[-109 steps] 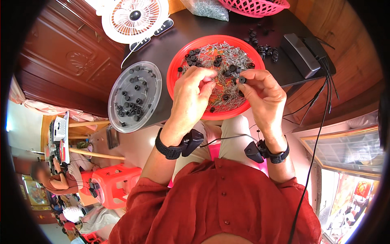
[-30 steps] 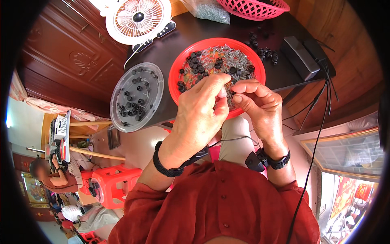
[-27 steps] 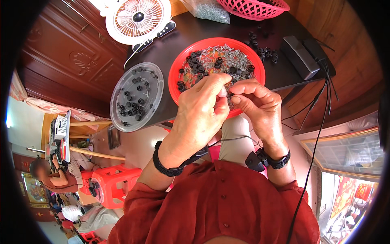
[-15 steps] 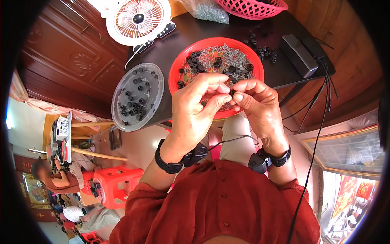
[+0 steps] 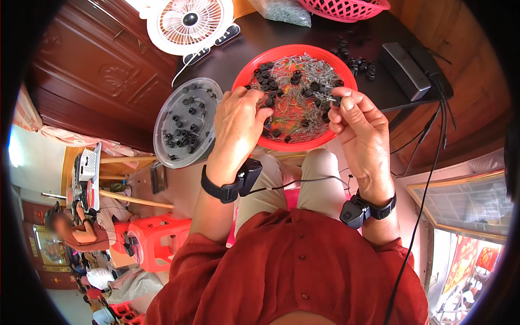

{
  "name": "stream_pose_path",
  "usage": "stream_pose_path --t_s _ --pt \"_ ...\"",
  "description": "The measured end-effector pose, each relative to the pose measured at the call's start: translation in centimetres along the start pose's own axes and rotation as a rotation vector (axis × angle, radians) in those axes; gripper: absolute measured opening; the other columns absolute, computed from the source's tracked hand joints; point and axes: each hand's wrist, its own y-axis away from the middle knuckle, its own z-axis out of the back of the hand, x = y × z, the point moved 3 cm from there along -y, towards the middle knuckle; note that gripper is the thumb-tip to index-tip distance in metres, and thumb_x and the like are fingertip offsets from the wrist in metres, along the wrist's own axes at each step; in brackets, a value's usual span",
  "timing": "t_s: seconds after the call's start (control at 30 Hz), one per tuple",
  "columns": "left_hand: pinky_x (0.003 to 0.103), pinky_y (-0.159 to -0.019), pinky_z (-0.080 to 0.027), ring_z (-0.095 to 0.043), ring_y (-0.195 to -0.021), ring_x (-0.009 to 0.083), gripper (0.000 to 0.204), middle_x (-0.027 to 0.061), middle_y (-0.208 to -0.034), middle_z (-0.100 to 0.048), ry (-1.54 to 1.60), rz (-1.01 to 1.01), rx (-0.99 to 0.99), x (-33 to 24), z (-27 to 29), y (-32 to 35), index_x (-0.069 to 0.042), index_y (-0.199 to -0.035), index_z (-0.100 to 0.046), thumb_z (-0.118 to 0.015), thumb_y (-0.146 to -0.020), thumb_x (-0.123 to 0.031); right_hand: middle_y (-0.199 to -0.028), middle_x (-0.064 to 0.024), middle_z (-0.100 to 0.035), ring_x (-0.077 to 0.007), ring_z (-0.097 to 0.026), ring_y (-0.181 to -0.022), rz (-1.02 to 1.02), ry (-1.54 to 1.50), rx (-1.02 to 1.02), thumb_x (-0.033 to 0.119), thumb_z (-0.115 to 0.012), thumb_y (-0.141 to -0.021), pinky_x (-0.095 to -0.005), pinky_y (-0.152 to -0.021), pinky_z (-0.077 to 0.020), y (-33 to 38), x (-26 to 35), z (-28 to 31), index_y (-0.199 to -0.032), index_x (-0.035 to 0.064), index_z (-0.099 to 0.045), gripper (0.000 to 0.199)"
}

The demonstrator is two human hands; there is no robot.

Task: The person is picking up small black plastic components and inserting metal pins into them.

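My right hand (image 5: 362, 122) pinches a small black plastic piece with a thin metal pin (image 5: 331, 98) between thumb and forefinger, over the right rim of a red round tray (image 5: 297, 145). At the left of that tray, my left hand (image 5: 238, 123) reaches down with thumb and forefinger apart beside some black plastic caps (image 5: 269, 102); its other fingertips are partly hidden. Loose silvery pins or screws (image 5: 311, 67) cover much of the tray, with more black caps among them. A clear round lid-like dish (image 5: 162, 116) left of my hand holds several black pieces.
A white fan (image 5: 189, 21), a bag of small metal parts (image 5: 281, 12) and a pink basket (image 5: 346, 10) stand at the back. Black parts (image 5: 360, 66) and a dark box with cables (image 5: 405, 71) lie rightward. Another person (image 5: 89, 230) sits far left, near red stools (image 5: 157, 241).
My hands have parted from above the tray. The left has moved down-left to the black caps with its fingers apart; the right has moved right, holding the small black piece.
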Motion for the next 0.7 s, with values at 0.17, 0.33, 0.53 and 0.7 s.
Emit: stream_pose_path --t_s 0.17,0.33,0.53,0.7 --pt "0.041 -0.069 -0.045 -0.056 -0.081 0.0322 0.021 0.0133 -0.081 -0.059 -0.047 0.032 0.059 0.7 -1.2 -1.1 -0.002 -0.086 -0.064 -0.070 -0.068 -0.013 -0.077 -0.0018 -0.055 -0.0082 -0.051 -0.068 -0.002 0.013 0.020 0.011 -0.054 -0.090 -0.0210 -0.063 -0.0424 0.1 -0.1 0.0 -0.101 -0.0011 -0.059 0.017" --pt "0.040 -0.069 -0.047 -0.060 -0.079 0.0316 0.023 0.0163 -0.083 -0.061 0.101 0.143 0.118 1.1 -1.8 -1.3 0.000 -0.087 -0.063 -0.069 -0.067 -0.009 -0.076 -0.0017 -0.055 -0.0078 -0.051 -0.065 -0.066 0.039 0.030 0.012 -0.054 -0.090 -0.0205 -0.058 -0.0421 0.1 -0.6 -0.2 -0.098 -0.0001 -0.057 0.015" --pt "0.024 -0.067 -0.048 -0.061 -0.075 0.0133 0.019 0.0075 -0.084 -0.063 1.109 0.298 0.164 0.6 -1.3 -0.9 0.001 -0.092 -0.061 -0.068 -0.075 -0.001 -0.079 -0.0024 -0.058 -0.0076 -0.055 -0.066 -0.022 0.171 0.027 0.009 -0.055 -0.089 -0.0204 -0.059 -0.0449 0.2 -1.0 -0.3 -0.097 -0.0004 -0.056 0.012" --pt "0.022 -0.065 -0.047 -0.058 -0.073 0.0097 0.025 0.0048 -0.083 -0.060 1.554 0.274 0.312 -1.0 -1.0 0.0 0.001 -0.103 -0.057 -0.064 -0.079 -0.001 -0.078 -0.0016 -0.059 -0.0073 -0.056 -0.067 -0.007 0.210 0.065 0.006 -0.057 -0.087 -0.0204 -0.059 -0.0459 0.7 -1.3 -1.1 -0.096 0.0000 -0.056 0.011"
